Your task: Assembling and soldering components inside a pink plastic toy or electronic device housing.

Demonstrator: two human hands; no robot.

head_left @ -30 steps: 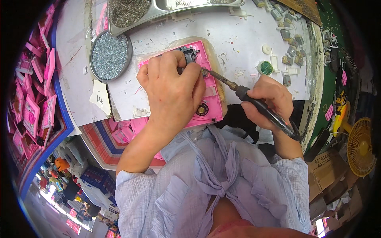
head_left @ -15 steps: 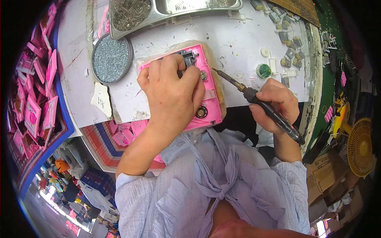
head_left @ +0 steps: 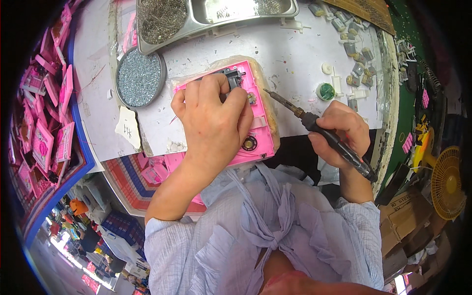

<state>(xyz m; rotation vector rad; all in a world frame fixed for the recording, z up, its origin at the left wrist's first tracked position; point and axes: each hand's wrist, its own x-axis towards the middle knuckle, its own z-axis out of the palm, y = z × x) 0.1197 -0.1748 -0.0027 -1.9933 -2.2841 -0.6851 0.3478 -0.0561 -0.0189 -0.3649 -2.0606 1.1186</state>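
My right hand [head_left: 346, 132] grips the black handle of a soldering iron [head_left: 328, 136]. Its thin pointed tip is in the air at the right edge of a pink plastic casing [head_left: 263, 132]. Bent over the upper part of that casing, my left hand [head_left: 212, 115] has thumb and fingers closed about a dark grey part [head_left: 232, 77], and much of this part is hidden beneath them. A round black speaker [head_left: 249, 143] and a small metal piece [head_left: 251, 99] show inside the casing. Underneath lies a yellowish pad [head_left: 275, 140] wrapped in clear film.
A round dish of small screws [head_left: 139, 77] stands left of the casing. Behind it is a metal tray [head_left: 199, 22] of small metal parts. Small grey motors [head_left: 350, 49] and a green-filled cap [head_left: 326, 91] lie at right. Pink casings [head_left: 44, 140] fill a blue-rimmed bin at far left.
The casing and worktop sit slightly lower in the picture. Both hands keep nearly the same pose, and the soldering iron's tip remains beside the casing.
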